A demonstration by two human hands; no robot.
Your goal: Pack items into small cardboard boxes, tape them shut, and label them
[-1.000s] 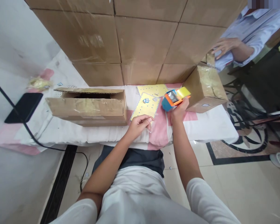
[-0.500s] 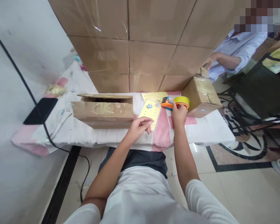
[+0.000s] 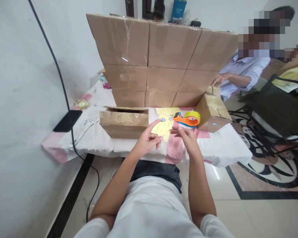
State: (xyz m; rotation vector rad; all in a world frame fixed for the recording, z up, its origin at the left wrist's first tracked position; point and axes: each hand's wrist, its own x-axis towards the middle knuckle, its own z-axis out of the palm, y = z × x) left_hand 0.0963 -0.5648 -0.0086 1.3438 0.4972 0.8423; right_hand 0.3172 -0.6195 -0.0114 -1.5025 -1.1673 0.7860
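The left hand (image 3: 146,140) lies over the near edge of a yellow dotted card sheet (image 3: 164,127), its index finger stretched out and pointing across the sheet while the other fingers (image 3: 157,142) curl loosely in; whether the fingertip presses the card cannot be told. The right hand (image 3: 187,140) rests just beside it, at the sheet's right edge, fingers slightly bent and close together, holding nothing.

The sheet lies flat on the white and pink cloth of the counter (image 3: 225,145), between an open brown cardboard box (image 3: 124,120) on its left and an orange and blue tape dispenser with a yellow roll (image 3: 187,119) on its right. A second yellow sheet (image 3: 167,110) lies partly under it, toward the wall of stacked cardboard cartons (image 3: 161,62).

The card looks thin, light and bendable, likely to crease if pinched hard; a flat grip at an edge or corner would suit it. Small blue-and-white pieces (image 3: 163,119) sit on it and may slide if it tilts.

Farther out, a sealed small carton (image 3: 212,112) stands to the right of the dispenser, another person's hand (image 3: 220,79) resting near its far end. A black flat device (image 3: 67,120) with a cable lies at the counter's left.
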